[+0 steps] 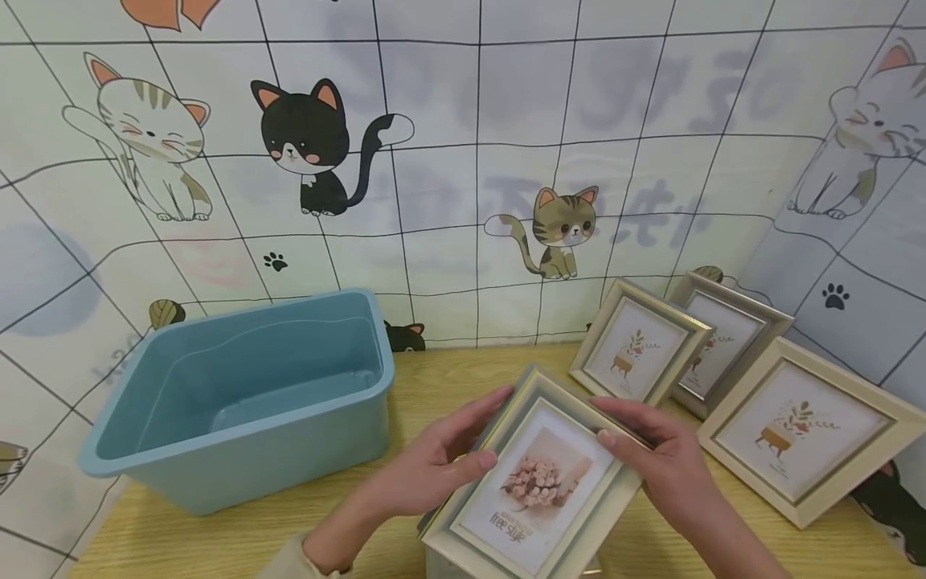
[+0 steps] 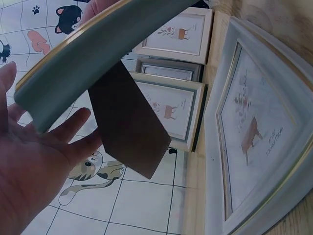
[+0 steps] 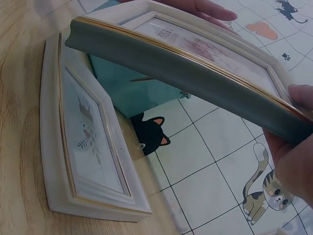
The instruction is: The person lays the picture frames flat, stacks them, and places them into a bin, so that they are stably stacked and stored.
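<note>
Both hands hold a cream-and-grey picture frame [image 1: 452, 527] with a thin gold line and a pink bouquet print. My left hand [image 1: 427, 462] is at its left edge, thumb on the front and fingers behind. At the upper right edge, my right hand [image 1: 669, 462] pinches it, thumb on the front. The left wrist view shows the frame's brown stand [image 2: 129, 122] swung out from the back, near the left fingertips. Below lies another pale picture frame [image 3: 51, 132] on the table, mostly hidden from the head view.
A blue plastic bin [image 1: 289, 450] stands at the left on the wood-grain table [image 1: 463, 366]. Toward the right stand a gold-edged frame [image 1: 596, 346], a silvery frame [image 1: 748, 358] and a larger cream frame [image 1: 854, 470]. Behind them is a wall covering [image 1: 441, 193] with cartoon cats.
</note>
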A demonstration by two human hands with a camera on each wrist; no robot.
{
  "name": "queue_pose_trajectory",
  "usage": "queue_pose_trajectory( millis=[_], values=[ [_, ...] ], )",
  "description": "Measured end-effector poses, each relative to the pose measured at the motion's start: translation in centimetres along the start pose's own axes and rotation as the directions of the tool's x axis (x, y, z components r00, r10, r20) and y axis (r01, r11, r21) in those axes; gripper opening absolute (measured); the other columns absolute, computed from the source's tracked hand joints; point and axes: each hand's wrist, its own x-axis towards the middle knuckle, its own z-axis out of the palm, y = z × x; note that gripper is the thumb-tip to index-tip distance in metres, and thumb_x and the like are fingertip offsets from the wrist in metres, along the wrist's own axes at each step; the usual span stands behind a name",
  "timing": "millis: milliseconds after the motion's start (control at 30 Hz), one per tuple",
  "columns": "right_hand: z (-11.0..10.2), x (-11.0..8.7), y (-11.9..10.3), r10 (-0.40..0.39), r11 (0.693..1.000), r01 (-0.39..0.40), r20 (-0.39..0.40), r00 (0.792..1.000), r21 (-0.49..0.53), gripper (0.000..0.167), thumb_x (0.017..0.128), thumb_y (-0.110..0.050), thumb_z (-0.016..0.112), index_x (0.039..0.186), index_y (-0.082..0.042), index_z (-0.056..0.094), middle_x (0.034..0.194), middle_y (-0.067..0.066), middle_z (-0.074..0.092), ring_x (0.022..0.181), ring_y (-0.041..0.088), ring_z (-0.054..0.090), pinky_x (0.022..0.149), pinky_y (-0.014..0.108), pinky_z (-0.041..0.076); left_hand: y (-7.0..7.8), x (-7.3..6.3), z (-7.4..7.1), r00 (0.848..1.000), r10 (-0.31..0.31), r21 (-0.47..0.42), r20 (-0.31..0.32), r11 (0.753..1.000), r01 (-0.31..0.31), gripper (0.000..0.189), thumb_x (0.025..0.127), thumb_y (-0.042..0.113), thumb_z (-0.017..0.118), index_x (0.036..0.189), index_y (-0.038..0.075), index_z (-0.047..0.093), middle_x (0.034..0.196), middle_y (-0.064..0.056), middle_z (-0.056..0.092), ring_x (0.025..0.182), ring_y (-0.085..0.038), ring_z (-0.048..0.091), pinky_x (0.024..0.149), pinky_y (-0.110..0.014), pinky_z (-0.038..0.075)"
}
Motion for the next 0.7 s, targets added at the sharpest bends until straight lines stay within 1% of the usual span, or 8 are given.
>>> queue_pose_trajectory(
  millis=[100,167,233,367,433,500,600,700],
  values=[
    [0.23,0.17,0.25,-0.02,0.999,0.02,-0.012,1.0,0.025,0.052,0.091,0.024,0.053,0.126,-0.009,0.073,0.128,-0.003,0.07,0.116,0.007,0.064,0.076,0.027,0.059,0.06,0.05,0.16,1.0,-0.003,-0.029,0.009,1.0,0.004,0.063,0.11,0.027,0.052,0.165,0.02,0.022,0.167,-0.004,0.026,0.145,-0.025,0.038,0.109,-0.039,0.043],
    [0.38,0.26,0.52,-0.045,0.999,0.045,-0.027,0.999,0.029,0.052,0.09,0.026,0.053,0.125,-0.007,0.074,0.126,-0.002,0.071,0.12,0.007,0.062,0.079,0.025,0.058,0.04,0.07,0.21,1.0,-0.016,-0.03,0.009,0.999,0.016,0.062,0.11,0.025,0.05,0.165,0.022,0.022,0.166,-0.006,0.027,0.142,-0.026,0.042,0.104,-0.038,0.047],
    [0.47,0.32,0.74,-0.049,0.998,0.051,-0.042,0.998,0.042,0.052,0.09,0.026,0.052,0.124,-0.007,0.074,0.126,-0.001,0.071,0.122,0.007,0.061,0.08,0.024,0.057,0.06,0.06,0.19,0.999,-0.034,-0.024,0.006,0.999,0.034,0.062,0.11,0.024,0.049,0.165,0.024,0.022,0.167,-0.007,0.026,0.14,-0.026,0.043,0.102,-0.037,0.049],
    [0.59,0.3,0.86,-0.049,0.998,0.046,-0.086,0.995,-0.038,0.048,0.09,0.024,0.055,0.123,-0.005,0.074,0.123,-0.004,0.072,0.124,0.005,0.059,0.09,0.019,0.052,-0.21,0.02,0.0,0.998,-0.059,-0.009,-0.004,0.998,0.058,0.062,0.11,0.023,0.05,0.165,0.025,0.022,0.166,-0.008,0.027,0.134,-0.025,0.05,0.094,-0.037,0.054],
    [0.55,0.22,0.81,-0.028,0.997,0.02,-0.104,0.994,-0.08,0.044,0.092,0.021,0.057,0.123,-0.005,0.074,0.123,-0.006,0.072,0.123,0.003,0.059,0.091,0.017,0.05,-0.38,0.02,-0.07,0.998,-0.06,0.01,-0.006,0.998,0.06,0.063,0.11,0.024,0.051,0.165,0.025,0.022,0.165,-0.008,0.029,0.13,-0.023,0.054,0.089,-0.037,0.057],
    [0.47,0.18,0.69,-0.006,0.991,-0.011,-0.122,0.993,-0.133,0.039,0.093,0.017,0.06,0.124,-0.003,0.073,0.122,-0.008,0.072,0.122,0.002,0.058,0.094,0.015,0.047,-0.56,0.01,-0.1,0.998,-0.06,0.029,-0.001,0.998,0.06,0.064,0.109,0.022,0.051,0.166,0.026,0.021,0.164,-0.008,0.031,0.129,-0.022,0.055,0.087,-0.037,0.058],
    [0.28,0.16,0.65,0.017,0.983,-0.043,-0.142,0.99,-0.178,0.035,0.095,0.012,0.062,0.125,-0.001,0.071,0.123,-0.009,0.072,0.12,0.001,0.059,0.094,0.014,0.046,-0.7,0.0,-0.07,0.998,-0.066,0.058,0.01,0.996,0.066,0.067,0.109,0.017,0.053,0.166,0.027,0.02,0.164,-0.007,0.033,0.131,-0.02,0.054,0.092,-0.036,0.056],
    [0.06,0.08,0.81,0.015,0.982,-0.043,-0.151,0.988,-0.182,0.034,0.095,0.012,0.062,0.126,0.001,0.07,0.123,-0.007,0.072,0.12,0.001,0.059,0.093,0.014,0.047,-0.86,-0.06,-0.02,0.995,-0.094,0.079,0.018,0.993,0.092,0.07,0.107,0.013,0.055,0.165,0.03,0.02,0.159,-0.008,0.041,0.129,-0.018,0.056,0.093,-0.034,0.055]
  ],
)
